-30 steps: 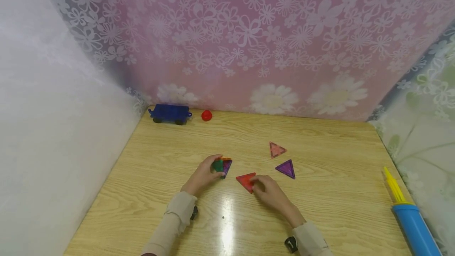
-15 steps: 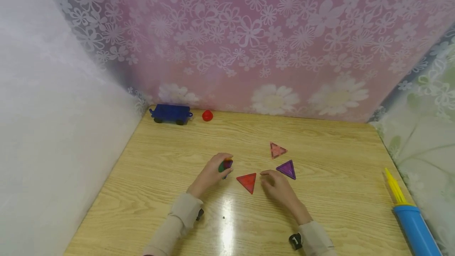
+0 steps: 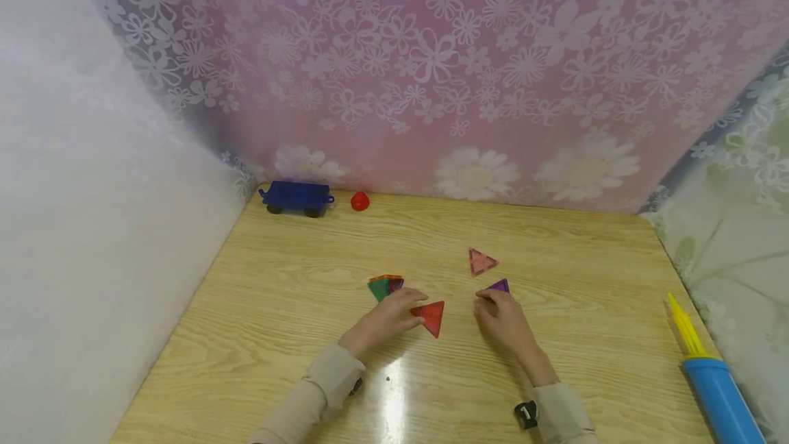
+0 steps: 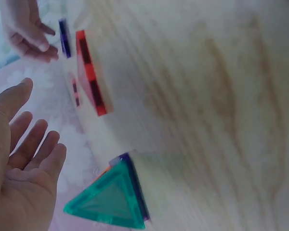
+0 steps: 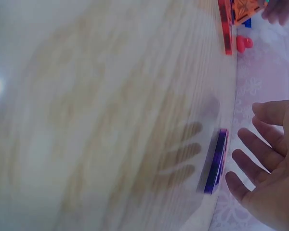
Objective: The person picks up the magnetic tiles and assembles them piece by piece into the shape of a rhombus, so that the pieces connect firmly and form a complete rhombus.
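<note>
Over the left corner of a red triangle tile (image 3: 434, 317) hovers my left hand (image 3: 383, 322), its fingers relaxed and holding nothing in the left wrist view. Just behind it stands a small joined cluster of triangle tiles: a green tile (image 4: 108, 197), an orange tile (image 5: 248, 9) and a purple one partly hidden. My right hand (image 3: 509, 327) is over a purple triangle tile (image 3: 501, 285), covering most of it. In the right wrist view its fingers (image 5: 260, 149) are spread, apart from that purple tile. A pink triangle tile (image 3: 481, 262) lies flat farther back.
A blue toy wagon (image 3: 297, 197) and a red rounded piece (image 3: 360, 201) sit at the table's back left. A blue and yellow pump (image 3: 715, 382) lies along the right edge. Flowered curtains (image 3: 431, 88) hang behind the wooden table (image 3: 277, 252).
My left hand has let go of the standing tile cluster and moved right to the red tile. My right hand has left the red tile and moved right to the purple one.
</note>
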A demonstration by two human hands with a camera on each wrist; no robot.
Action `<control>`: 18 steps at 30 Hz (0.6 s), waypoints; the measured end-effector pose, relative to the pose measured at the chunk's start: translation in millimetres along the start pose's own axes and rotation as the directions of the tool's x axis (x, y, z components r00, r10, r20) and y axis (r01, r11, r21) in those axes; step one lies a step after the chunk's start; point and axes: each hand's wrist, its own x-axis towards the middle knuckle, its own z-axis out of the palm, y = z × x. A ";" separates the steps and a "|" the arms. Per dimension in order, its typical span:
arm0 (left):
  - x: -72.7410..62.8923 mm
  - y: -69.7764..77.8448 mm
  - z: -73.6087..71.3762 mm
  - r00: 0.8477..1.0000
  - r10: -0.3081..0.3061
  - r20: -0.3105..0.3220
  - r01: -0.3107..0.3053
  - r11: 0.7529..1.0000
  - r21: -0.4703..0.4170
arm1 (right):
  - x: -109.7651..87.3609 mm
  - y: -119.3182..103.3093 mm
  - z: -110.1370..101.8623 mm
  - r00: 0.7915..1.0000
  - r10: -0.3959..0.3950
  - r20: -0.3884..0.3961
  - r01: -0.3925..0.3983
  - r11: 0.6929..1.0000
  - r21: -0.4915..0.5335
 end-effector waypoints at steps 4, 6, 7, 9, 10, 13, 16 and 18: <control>-1.1 -1.4 6.9 0.999 -0.012 0.045 0.011 1.000 0.029 | 0.0 5.2 -5.9 1.000 0.014 -0.009 -0.014 1.000 0.026; -2.4 -2.0 9.9 0.997 -0.033 0.072 0.031 0.999 0.018 | -0.3 8.1 -8.8 1.000 0.027 -0.005 -0.027 0.999 0.024; -3.3 -2.3 11.1 0.995 -0.046 0.088 0.045 0.999 0.011 | -0.5 9.4 -10.5 0.999 0.035 -0.002 -0.035 0.999 0.023; -4.4 -3.9 13.8 0.991 -0.059 0.116 0.059 0.998 0.009 | -1.1 12.5 -13.2 0.999 0.052 0.012 -0.052 0.998 0.024; -4.8 -4.5 15.0 0.990 -0.065 0.127 0.064 0.998 0.011 | -1.2 14.3 -14.1 0.998 0.063 0.018 -0.063 0.998 0.021; -6.5 -4.8 16.8 0.985 -0.077 0.156 0.073 0.997 0.031 | -1.9 18.0 -16.3 0.995 0.087 0.038 -0.087 0.996 0.016; -7.8 -4.3 17.0 0.982 -0.077 0.170 0.069 0.996 0.054 | -2.2 19.3 -17.3 0.995 0.086 0.048 -0.086 0.996 0.012; -8.6 -5.0 17.2 0.982 -0.071 0.174 0.060 0.996 0.068 | -2.9 19.3 -17.6 0.996 0.076 0.045 -0.076 0.997 0.003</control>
